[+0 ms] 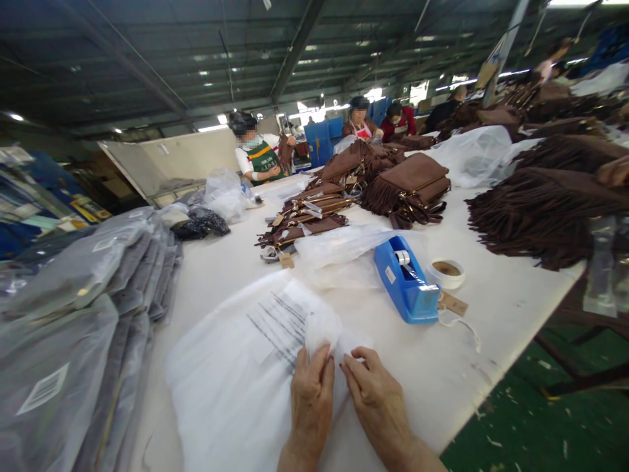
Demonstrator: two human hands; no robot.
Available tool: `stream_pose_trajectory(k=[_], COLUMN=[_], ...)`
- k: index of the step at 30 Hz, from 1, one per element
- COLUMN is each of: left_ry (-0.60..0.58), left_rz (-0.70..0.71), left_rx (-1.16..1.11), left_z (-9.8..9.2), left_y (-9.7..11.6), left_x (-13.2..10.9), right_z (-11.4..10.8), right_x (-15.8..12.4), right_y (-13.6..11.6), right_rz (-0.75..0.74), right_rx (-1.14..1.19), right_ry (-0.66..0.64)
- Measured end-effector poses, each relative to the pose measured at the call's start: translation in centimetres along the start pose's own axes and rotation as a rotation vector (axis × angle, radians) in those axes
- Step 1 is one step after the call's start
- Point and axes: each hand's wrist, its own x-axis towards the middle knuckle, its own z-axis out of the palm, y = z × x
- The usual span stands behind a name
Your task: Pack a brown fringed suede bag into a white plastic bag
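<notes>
A clear plastic bag (255, 354) with printed black lines lies flat on the white table (491, 308) in front of me. My left hand (310, 398) rests on it, fingertips pinching a raised fold of the plastic. My right hand (376, 393) lies beside it, fingers curled and pinching the same bag's edge. The two hands nearly touch.
A blue tape dispenser (405, 278) and a white tape roll (446, 272) sit just beyond the bag. Brown fringed bags (407, 187) are piled farther back and at right (545, 213). Bagged dark items (83, 308) stack along the left. Other people (255, 157) work at the far end.
</notes>
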Motion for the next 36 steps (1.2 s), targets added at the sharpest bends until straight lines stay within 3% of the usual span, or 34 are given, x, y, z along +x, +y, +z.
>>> stream_pose_trajectory(k=[4,8,13,19,27,29,31,36], left_ry=[-0.002,-0.029,-0.064,-0.064,-0.080,-0.069,-0.073,-0.076], left_rz=[0.027,0.033,0.055,0.022,0.043,0.024,-0.001,-0.052], left_rx=[0.010,-0.030,-0.034,0.026,0.050,0.047,0.033,-0.004], left_z=[0.0,-0.1,-0.6,-0.5,-0.2,-0.1,-0.2,-0.4], left_y=[-0.1,0.0,0.4,0.3,0.2,0.2,0.4,0.8], left_x=[-0.1,-0.2,-0.2,-0.3,-0.4,-0.3,-0.1,0.3], right_z=[0.2,0.3,0.3,-0.1,-0.8,-1.0,-1.2,-0.9], right_x=[0.1,0.1,0.2,0.6,0.6,0.7,0.7,-0.1], right_y=[-0.6,-0.7,-0.3,-0.4,0.2,0.5,0.9,2.5], right_rz=[-0.003,-0.048,0.066,0.244,0.322,0.295,0.214,-0.084], right_rx=[0.213,0.318,0.432,0.754,0.867,0.841,0.681,-0.107], right_ry=[0.098,0.110,0.132,0.082,-0.117,-0.162,-0.126,0.022])
